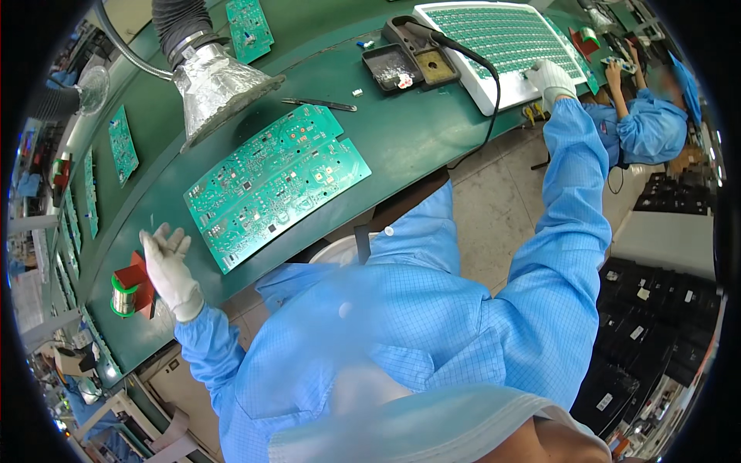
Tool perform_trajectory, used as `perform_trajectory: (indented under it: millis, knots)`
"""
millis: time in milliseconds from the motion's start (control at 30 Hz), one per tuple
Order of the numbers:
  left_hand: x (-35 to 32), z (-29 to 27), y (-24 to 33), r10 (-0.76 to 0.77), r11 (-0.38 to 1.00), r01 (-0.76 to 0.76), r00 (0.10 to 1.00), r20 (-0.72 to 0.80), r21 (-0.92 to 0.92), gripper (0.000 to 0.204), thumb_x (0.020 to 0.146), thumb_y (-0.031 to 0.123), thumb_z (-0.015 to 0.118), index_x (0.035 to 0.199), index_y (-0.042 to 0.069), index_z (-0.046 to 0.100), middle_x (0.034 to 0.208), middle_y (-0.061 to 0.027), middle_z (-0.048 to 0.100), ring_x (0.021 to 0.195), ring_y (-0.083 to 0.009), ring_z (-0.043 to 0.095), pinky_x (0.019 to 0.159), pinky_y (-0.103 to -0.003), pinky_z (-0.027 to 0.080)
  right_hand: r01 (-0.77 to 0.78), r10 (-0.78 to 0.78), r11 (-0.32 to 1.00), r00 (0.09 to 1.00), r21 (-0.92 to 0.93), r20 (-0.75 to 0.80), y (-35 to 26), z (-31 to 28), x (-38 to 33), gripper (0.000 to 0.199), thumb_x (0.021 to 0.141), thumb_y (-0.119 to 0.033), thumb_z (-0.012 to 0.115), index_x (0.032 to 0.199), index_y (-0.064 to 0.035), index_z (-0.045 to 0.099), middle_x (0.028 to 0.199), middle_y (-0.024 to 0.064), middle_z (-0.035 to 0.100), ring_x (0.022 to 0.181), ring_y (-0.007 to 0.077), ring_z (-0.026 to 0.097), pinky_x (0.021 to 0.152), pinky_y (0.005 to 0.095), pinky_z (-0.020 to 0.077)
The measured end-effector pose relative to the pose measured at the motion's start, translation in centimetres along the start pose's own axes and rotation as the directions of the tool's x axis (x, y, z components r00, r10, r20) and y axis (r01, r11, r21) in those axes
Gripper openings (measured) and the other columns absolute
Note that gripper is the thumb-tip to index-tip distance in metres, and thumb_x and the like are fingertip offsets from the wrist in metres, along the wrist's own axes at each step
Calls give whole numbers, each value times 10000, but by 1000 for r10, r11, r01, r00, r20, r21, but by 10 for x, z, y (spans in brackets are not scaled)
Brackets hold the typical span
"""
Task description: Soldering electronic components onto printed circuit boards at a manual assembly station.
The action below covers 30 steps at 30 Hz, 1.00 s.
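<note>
**Both hands away from the circuit panel, which lies untouched**

The large green printed circuit panel (276, 184) lies flat on the dark green tabletop (401, 131), just in front of the person's chest; it serves as the landmark here. No hand or tool touches it, so judging by this, work on it is not under way.

To the left of the panel, the white-gloved left hand (168, 268) is spread, fingers apart, holding nothing, just beside a spool of solder wire on a red stand (127, 289).

Far to the right of the panel, the white-gloved right hand (551, 78) rests on the edge of a white tray of small green boards (494, 42); whether its grip is closed on the tray I cannot tell.

Beyond the panel, a black soldering iron (432, 35) sits in its holder, and a foil-wrapped fume hood (212, 81) hangs above.
</note>
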<state>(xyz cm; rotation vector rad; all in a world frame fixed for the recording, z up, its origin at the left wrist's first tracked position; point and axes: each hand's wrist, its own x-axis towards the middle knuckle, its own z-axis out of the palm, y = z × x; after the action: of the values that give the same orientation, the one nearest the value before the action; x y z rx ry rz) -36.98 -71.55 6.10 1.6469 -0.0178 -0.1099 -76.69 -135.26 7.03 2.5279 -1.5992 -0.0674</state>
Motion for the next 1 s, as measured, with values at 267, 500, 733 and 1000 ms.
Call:
perform_trajectory:
  millis: [267, 500, 733, 1000]
  knots:
    - [-62, 8, 24, 356, 719, -603, 747, 561, 346, 377, 1076, 260, 480, 1211, -64, 620, 961, -59, 642, 614, -53, 491, 516, -223, 387, -40, 65, 987, 985, -153, 162, -10, -2, 27, 367, 922, -271, 581, 1187, -74, 741, 1262, 230, 680, 1180, 414, 654, 989, 494, 526]
    - [-95, 55, 29, -229, 942, 27, 781, 581, 334, 286, 1047, 199, 525, 1209, -21, 610, 821, -85, 660, 592, -95, 563, 548, -244, 459, -38, 59, 985, 991, -166, 124, -22, -13, 20, 334, 924, -233, 576, 1142, -47, 748, 1218, 259, 686, 1163, 411, 665, 947, 496, 547]
    - [-97, 66, 14, 197, 867, -470, 629, 752, 166, 232, 1017, 109, 562, 1190, -35, 618, 899, -93, 654, 705, -139, 618, 639, -257, 484, 35, -21, 992, 993, -123, 117, -26, -10, 21, 345, 911, -202, 561, 1145, -25, 741, 1207, 260, 692, 1141, 406, 680, 937, 496, 551]
    - [-88, 57, -1, 175, 845, -517, 511, 842, 138, 231, 1021, 71, 502, 1209, -28, 593, 838, -87, 573, 601, -155, 469, 574, -277, 412, 12, 2, 995, 991, -100, 133, -13, -15, 20, 352, 880, -251, 626, 1089, 2, 751, 1097, 280, 720, 1046, 405, 714, 888, 492, 564]
